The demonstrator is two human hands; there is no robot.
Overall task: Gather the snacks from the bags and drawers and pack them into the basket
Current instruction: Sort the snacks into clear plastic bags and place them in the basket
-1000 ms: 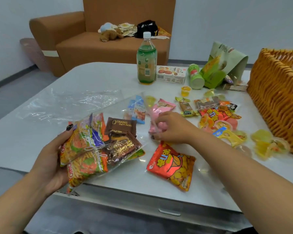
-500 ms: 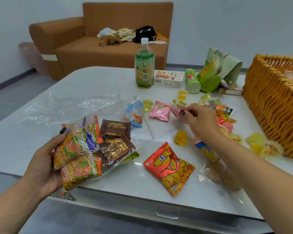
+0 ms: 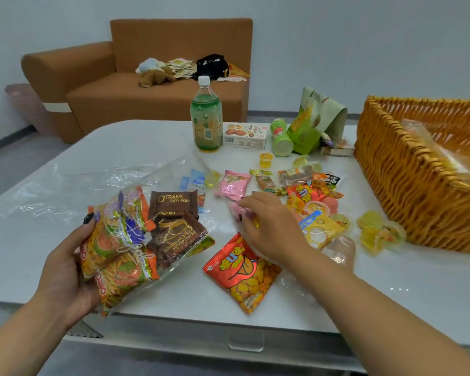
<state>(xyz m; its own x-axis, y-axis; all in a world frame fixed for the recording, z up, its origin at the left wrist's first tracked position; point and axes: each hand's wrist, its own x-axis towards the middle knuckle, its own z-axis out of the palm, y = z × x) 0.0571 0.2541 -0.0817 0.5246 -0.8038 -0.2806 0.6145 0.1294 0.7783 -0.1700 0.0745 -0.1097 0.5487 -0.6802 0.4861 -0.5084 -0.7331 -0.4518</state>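
**Right hand drops back to the pile near the pink packets**

Half a second ago the right hand [image 3: 266,226] was out over the far packets with something pink pinched in it; now it is nearer, fingers curled down onto a pink packet [image 3: 235,210] beside a small yellow jelly. Whether it has actually gripped, I cannot tell. So nothing has reached the basket [image 3: 407,191] in this stretch, and the sorting on the table [image 3: 120,137] goes on.

The left hand [image 3: 65,267] clasps the clear bag [image 3: 136,240] from below, crinkly and glossy, stuffed with orange noodle packs and brown wrappers. A shiny red foil packet [image 3: 242,272] lies flat at the near edge. The basket, coarse woven wicker, stands far right, with loose snacks well short of it.
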